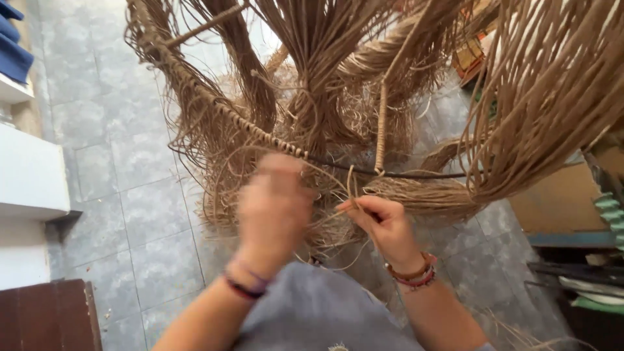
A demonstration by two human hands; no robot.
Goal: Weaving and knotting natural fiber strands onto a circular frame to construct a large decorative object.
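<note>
Left hand (273, 208) and right hand (383, 224) near, side by side at a dark wire rim (416, 174). Fibre strands (312, 78) hanging far behind and to the right. Tiled floor (110, 169) beneath; shelf (29, 175) far left; cardboard box (565, 201) right.

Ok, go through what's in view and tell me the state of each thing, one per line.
Left hand: raised at the fibres, motion-blurred, grip unclear.
Right hand: pinched shut on a fibre strand.
Wire frame: partly wrapped, dark bare stretch showing.
Loose fibre bundles: hanging, unwoven.
Floor tiles: grey, littered with scraps.
</note>
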